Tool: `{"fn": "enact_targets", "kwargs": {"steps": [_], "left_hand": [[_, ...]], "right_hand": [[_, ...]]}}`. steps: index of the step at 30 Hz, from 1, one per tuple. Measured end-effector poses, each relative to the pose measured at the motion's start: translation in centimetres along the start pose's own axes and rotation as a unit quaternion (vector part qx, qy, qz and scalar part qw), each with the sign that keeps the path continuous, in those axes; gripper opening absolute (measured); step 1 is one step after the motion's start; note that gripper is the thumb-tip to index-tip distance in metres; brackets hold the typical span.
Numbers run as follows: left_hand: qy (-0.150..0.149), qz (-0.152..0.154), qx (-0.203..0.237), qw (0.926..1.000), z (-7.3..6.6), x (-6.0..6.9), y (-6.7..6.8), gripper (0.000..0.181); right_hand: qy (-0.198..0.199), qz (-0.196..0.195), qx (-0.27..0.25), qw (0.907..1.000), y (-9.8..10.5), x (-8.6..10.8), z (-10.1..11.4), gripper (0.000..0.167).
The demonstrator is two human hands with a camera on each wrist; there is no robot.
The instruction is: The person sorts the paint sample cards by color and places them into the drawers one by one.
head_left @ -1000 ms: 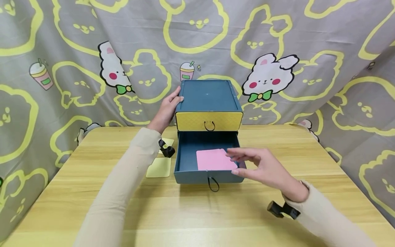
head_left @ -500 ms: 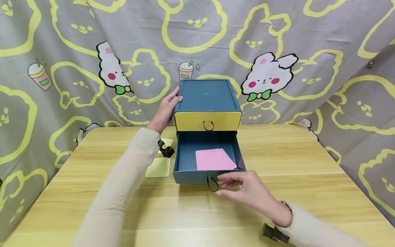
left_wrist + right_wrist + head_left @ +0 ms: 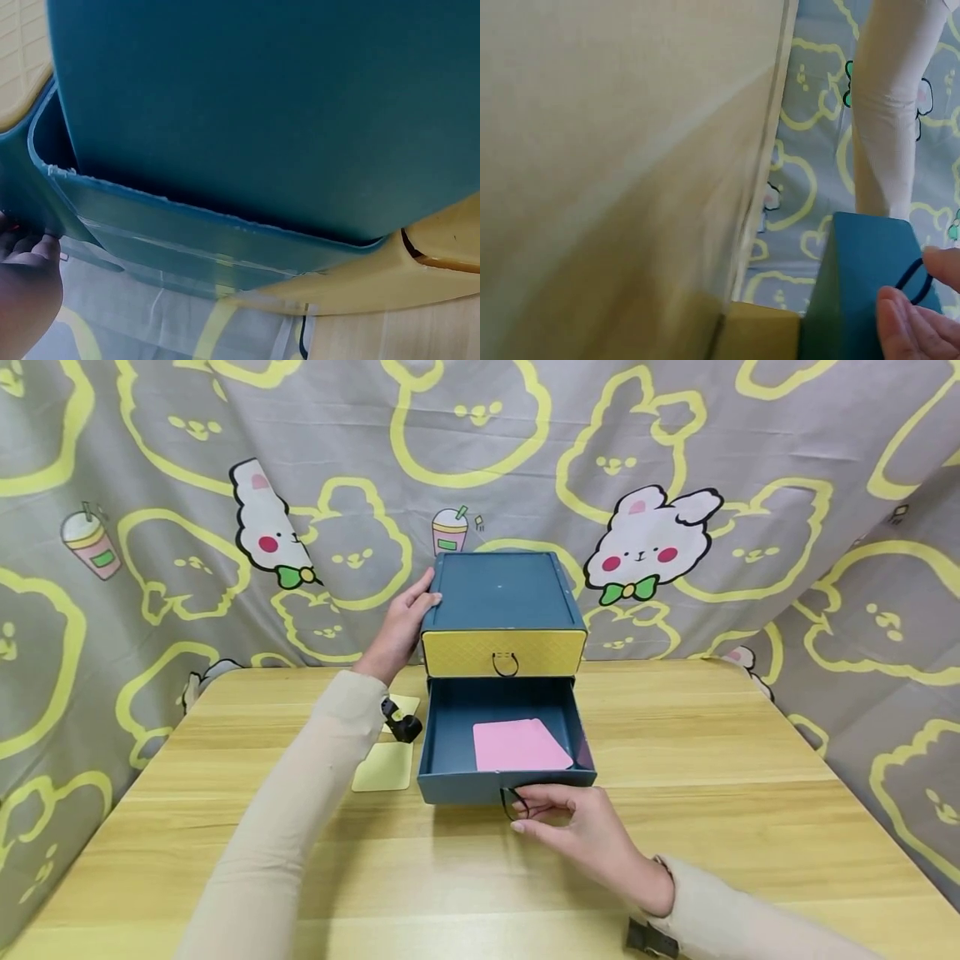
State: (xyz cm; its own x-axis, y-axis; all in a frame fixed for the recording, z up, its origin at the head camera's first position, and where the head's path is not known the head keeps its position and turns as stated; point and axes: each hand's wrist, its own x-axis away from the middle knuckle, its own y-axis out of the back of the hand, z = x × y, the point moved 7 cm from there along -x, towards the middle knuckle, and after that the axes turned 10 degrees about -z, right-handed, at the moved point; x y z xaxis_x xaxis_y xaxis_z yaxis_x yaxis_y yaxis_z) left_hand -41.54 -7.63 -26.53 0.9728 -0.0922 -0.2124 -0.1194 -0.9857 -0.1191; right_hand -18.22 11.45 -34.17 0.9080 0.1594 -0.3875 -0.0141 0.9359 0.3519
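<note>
A dark blue two-drawer cabinet (image 3: 498,589) stands on the table, its yellow upper drawer (image 3: 465,653) pushed in. The blue lower drawer (image 3: 457,789) is pulled out. A pink card (image 3: 517,746) lies inside it. My left hand (image 3: 397,631) rests against the cabinet's upper left side, thumb at the top edge; the left wrist view catches only part of this hand (image 3: 30,281). At the lower drawer's front, my right hand (image 3: 577,822) has thumb and fingers around the black loop pull (image 3: 504,806). In the right wrist view a gap shows between thumb and fingers, with the loop (image 3: 915,281) there.
Two pale yellow cards lie on the wooden table (image 3: 712,793) left of the cabinet, the nearer card (image 3: 382,767) in full view and the farther card (image 3: 406,703) partly behind the left wrist camera. A patterned grey curtain (image 3: 517,460) hangs behind the table.
My right hand has come down and left from above the drawer's right front corner to the loop pull. The left hand stays against the cabinet, and the drawer looks unmoved.
</note>
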Motion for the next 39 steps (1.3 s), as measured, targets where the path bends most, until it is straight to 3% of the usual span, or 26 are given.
{"fn": "enact_targets", "kwargs": {"steps": [9,27,39], "left_hand": [[0.007,0.005,0.010,0.9999,0.0,0.1,-0.1,0.062],[0.011,0.000,0.008,0.9999,0.0,0.2,-0.1,0.062],[0.006,-0.008,0.004,0.9999,0.1,-0.1,0.0,0.061]], "right_hand": [[-0.036,-0.010,-0.017,0.9992,0.1,-1.3,-1.6,0.030],[-0.040,-0.057,-0.014,0.9975,0.2,-8.6,-5.1,0.035],[-0.033,-0.080,-0.021,0.9960,1.2,-10.0,-5.5,0.037]]}}
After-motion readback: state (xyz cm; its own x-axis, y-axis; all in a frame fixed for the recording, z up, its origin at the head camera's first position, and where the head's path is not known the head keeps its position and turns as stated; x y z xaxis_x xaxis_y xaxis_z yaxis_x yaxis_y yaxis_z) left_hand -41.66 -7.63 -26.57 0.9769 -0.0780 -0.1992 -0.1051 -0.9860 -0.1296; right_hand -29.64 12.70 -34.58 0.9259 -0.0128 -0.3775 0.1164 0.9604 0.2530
